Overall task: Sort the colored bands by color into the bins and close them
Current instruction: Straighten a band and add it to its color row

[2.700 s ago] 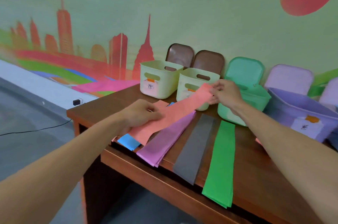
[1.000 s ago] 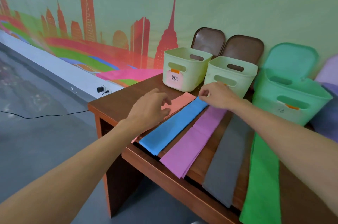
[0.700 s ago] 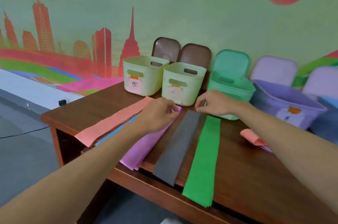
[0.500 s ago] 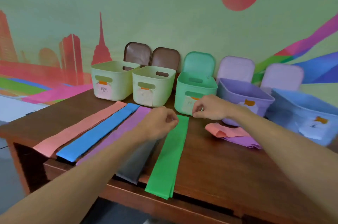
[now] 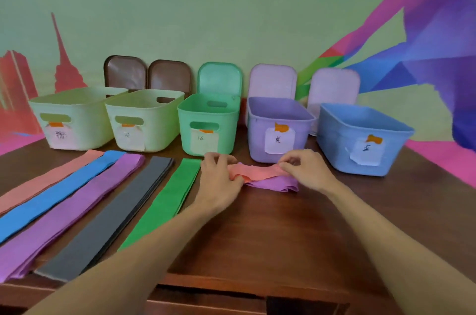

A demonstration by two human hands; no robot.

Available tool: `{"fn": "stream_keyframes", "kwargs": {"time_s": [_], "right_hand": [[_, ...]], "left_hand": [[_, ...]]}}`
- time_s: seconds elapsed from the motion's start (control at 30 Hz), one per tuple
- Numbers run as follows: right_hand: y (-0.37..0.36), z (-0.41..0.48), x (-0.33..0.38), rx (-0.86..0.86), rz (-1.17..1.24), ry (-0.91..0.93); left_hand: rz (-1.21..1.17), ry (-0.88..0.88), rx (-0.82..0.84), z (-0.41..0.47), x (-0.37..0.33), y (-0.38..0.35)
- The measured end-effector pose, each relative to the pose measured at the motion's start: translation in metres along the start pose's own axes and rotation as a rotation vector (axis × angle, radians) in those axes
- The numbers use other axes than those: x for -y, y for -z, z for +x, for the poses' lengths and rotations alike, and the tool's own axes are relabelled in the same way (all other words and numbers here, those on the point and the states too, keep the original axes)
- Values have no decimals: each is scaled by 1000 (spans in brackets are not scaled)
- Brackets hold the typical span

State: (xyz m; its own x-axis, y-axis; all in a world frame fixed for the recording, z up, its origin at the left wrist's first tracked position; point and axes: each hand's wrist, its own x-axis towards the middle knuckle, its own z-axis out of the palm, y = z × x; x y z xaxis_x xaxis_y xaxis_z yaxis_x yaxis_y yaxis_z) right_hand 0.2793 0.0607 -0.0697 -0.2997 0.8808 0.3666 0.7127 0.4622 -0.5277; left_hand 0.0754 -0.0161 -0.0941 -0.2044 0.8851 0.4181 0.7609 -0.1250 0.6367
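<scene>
Our left hand (image 5: 219,177) and right hand (image 5: 305,168) each pinch the crumpled salmon band (image 5: 257,173); when lifting it, we may drag along the folded purple band (image 5: 279,185) underneath.

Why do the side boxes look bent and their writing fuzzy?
Head view: the wide-angle lens bends the edges, so the blue bin and leftmost cream bin look skewed; the frame is slightly soft, blurring the paper labels; lighting is even, without glare.

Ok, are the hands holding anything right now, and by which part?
The crumpled salmon band. The left hand grips its left end, the right hand pinches its right end, above a folded purple band.
</scene>
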Motion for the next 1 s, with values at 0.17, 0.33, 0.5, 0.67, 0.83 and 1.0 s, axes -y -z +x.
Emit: {"fn": "stream_keyframes", "kwargs": {"time_s": [0.17,0.33,0.5,0.67,0.83,1.0], "right_hand": [[-12,-4,-32,-215,158,-144],[-16,0,-52,-290,126,-291],[-27,7,-46,-86,-57,-395],[-31,10,-40,-52,-86,-432],[-27,3,-38,-132,84,-431],[-24,-1,-40,-361,372,-390]], "left_hand": [[26,65,7,12,1,-26],[-28,155,26,19,9,-33],[-60,91,43,14,7,-30],[-140,7,-6,7,6,-27],[-186,-42,8,6,8,-26],[-179,-25,75,4,7,-24]]}}
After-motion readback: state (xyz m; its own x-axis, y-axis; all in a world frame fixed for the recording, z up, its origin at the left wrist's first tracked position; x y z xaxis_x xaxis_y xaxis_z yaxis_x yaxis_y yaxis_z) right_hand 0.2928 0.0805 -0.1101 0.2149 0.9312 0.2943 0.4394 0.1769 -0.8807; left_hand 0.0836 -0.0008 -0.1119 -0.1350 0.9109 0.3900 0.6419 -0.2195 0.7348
